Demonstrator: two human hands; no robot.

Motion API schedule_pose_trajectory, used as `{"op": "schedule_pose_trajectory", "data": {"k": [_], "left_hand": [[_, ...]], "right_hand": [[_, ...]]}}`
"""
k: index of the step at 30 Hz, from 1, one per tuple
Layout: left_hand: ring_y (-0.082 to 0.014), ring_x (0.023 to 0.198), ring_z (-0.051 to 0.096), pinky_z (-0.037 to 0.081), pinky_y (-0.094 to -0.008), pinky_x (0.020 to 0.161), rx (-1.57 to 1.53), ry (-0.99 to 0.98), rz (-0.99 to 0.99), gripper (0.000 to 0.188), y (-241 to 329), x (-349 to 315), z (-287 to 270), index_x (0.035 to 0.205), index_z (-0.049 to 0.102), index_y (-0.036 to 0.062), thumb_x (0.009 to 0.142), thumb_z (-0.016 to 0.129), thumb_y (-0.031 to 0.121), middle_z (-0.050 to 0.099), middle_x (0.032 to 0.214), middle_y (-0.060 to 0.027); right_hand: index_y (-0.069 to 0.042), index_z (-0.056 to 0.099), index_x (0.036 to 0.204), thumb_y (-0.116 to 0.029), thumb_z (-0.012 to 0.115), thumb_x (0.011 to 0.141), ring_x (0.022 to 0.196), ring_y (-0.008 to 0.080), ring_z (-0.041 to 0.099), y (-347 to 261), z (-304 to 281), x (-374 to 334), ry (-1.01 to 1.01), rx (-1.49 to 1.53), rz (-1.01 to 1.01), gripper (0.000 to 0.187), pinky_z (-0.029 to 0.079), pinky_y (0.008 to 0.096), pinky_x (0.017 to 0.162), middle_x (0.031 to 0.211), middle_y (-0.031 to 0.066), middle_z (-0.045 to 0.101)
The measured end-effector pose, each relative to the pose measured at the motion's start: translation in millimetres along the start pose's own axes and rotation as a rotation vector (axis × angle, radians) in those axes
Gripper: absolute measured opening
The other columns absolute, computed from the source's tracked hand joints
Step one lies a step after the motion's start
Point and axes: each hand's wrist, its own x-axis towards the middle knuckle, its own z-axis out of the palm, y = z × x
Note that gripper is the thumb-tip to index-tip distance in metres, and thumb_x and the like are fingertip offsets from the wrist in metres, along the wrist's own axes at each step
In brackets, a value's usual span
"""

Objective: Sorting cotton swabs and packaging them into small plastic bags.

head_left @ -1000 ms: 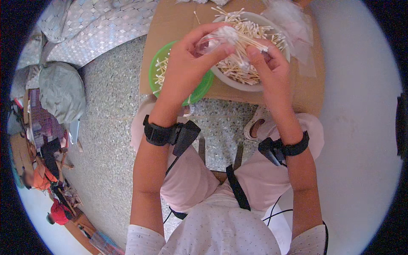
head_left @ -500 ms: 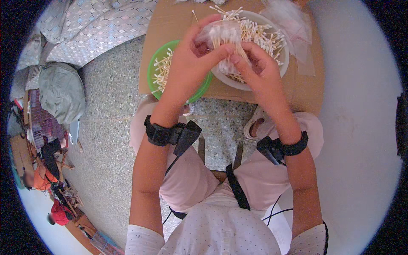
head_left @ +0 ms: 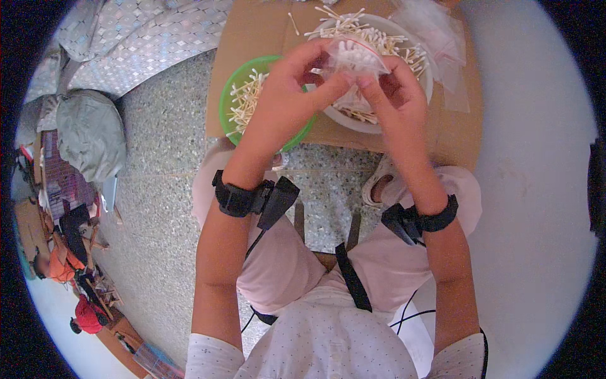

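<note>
Both hands grip a clear plastic zip bag [head_left: 357, 58] with a reddish strip along its top edge and a bundle of white-tipped cotton swabs inside. My left hand [head_left: 297, 88] pinches its left side, thumb across the front. My right hand [head_left: 399, 95] closes on the right side, its thumb near the left one. Right behind the bag stands a white bowl [head_left: 430, 82] heaped with loose cotton swabs [head_left: 379, 39]. By my left wrist, a green bowl [head_left: 225, 104] holds more swabs [head_left: 247, 98]. The hands hide parts of both bowls.
The bowls stand on a brown cardboard-covered surface [head_left: 451, 136]. Empty clear bags [head_left: 435, 35] lie at its far right, and one loose swab [head_left: 293, 24] at the far left. A white wall [head_left: 536, 189] runs along the right. Two people sit far off at lower left.
The swab bundle, with sticks showing before, now sits inside the bag, whose reddish top edge has come into view. Both hands have shifted slightly, the right one a little to the right.
</note>
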Motion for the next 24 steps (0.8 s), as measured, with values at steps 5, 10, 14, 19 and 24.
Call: {"op": "schedule_pose_trajectory", "data": {"k": [5,10,14,19,24], "left_hand": [[-0.0157,0.102,0.059,0.046,-0.0292,0.091,0.002,-0.068,-0.084,0.04,10.0,-1.4,-1.3,0.121,0.054,0.0023,0.083,0.068,0.009,0.062,0.111,-0.006],[-0.0155,0.1,0.06,0.047,-0.0284,0.088,0.156,-0.056,-0.112,0.041,5.6,-2.4,-1.8,0.118,0.056,0.0026,0.08,0.071,0.011,0.063,0.109,-0.0064],[-0.0089,0.082,0.056,0.046,-0.0234,0.069,0.094,0.065,-0.104,0.035,7.2,-3.6,0.6,0.107,0.062,0.0032,0.076,0.072,0.017,0.063,0.091,-0.002],[-0.0149,0.09,0.062,0.049,-0.028,0.082,0.216,-0.023,-0.071,0.03,9.9,-4.4,0.6,0.109,0.061,0.0028,0.082,0.068,0.013,0.065,0.099,-0.005],[-0.0145,0.091,0.062,0.049,-0.0287,0.082,0.341,-0.011,-0.076,0.032,19.6,-7.3,5.1,0.11,0.061,0.0034,0.081,0.068,0.017,0.065,0.099,-0.0052]], "right_hand": [[-0.005,0.053,0.098,-0.013,0.065,0.086,0.081,0.0093,0.053,3.4,-1.0,3.3,-0.011,0.006,-0.081,0.019,0.046,0.0236,0.07,0.089,0.0003,0.055],[-0.005,0.052,0.101,-0.01,0.064,0.086,0.086,0.0097,0.053,-1.5,3.6,-1.4,-0.069,0.029,0.021,0.02,0.048,0.0249,0.072,0.092,0.0016,0.055],[-0.005,0.053,0.106,-0.011,0.064,0.086,0.086,0.0112,0.055,-2.5,4.1,0.5,-0.053,0.005,0.03,0.024,0.048,0.0254,0.073,0.095,0.0019,0.058],[-0.004,0.053,0.111,-0.009,0.065,0.08,0.086,0.0158,0.061,1.1,-2.2,1.2,-0.097,-0.118,-0.034,0.034,0.051,0.0292,0.078,0.096,0.0049,0.062],[-0.004,0.052,0.115,-0.008,0.065,0.078,0.093,0.0193,0.063,-6.3,3.7,-3.1,-0.044,-0.058,0.019,0.04,0.051,0.0327,0.082,0.101,0.0091,0.063]]}}
